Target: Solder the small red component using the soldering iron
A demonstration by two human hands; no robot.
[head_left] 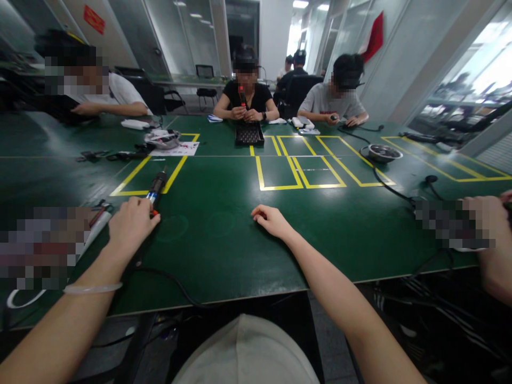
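My left hand (130, 226) is closed around the lower part of an electric screwdriver (157, 184). The tool has a dark body, a blue-and-white band and an orange bit near my thumb; its thin tip points away from me over the green tabletop. Some of its grip is hidden under my fingers. Near the middle of the table, my right hand (272, 220) rests on the surface with its fingers curled in, and nothing shows in them. A black cable (172, 278) runs across the table's near edge, to the right of my left forearm.
Yellow tape outlines (280, 188) mark the green table (224, 240). A black tray (249, 136) and a metal bowl (384, 153) stand farther back. Several people sit across the table; one person's hand (490, 224) is at the right edge. A bagged item (162, 138) lies at far left.
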